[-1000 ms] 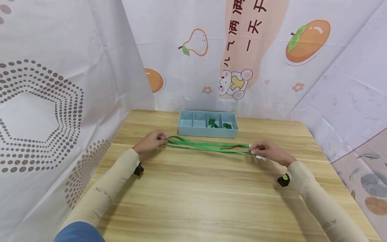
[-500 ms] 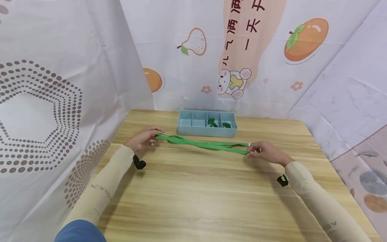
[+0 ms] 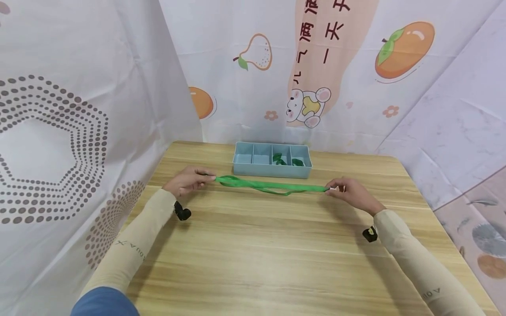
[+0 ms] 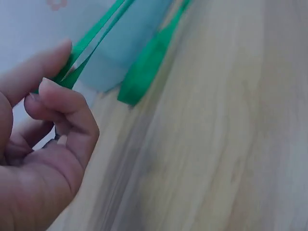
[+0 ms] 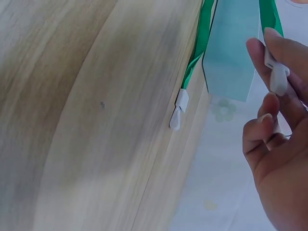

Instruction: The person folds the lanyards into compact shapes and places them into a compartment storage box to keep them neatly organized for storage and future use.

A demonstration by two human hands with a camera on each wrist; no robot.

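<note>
A long green ribbon (image 3: 272, 185) is stretched just above the wooden table (image 3: 257, 259) between my two hands. My left hand (image 3: 189, 181) pinches its looped left end between thumb and forefinger (image 4: 62, 91); in the left wrist view a second green strand (image 4: 144, 72) hangs lower beside it. My right hand (image 3: 352, 192) pinches the right end by a white plastic clip (image 5: 278, 77). A second white clip (image 5: 179, 109) dangles free from the other strand (image 5: 199, 43). The ribbon's middle sags a little.
A light blue tray (image 3: 272, 172) with several compartments stands just behind the ribbon; green pieces (image 3: 282, 160) lie in its two right compartments. Printed curtains close in the left, back and right sides. Small black wrist cameras (image 3: 182, 213) hang under both forearms.
The ribbon lay spread in loose strands on the table; now both hands have raised it and pulled it into one tight line. The right hand has shifted slightly away from me.
</note>
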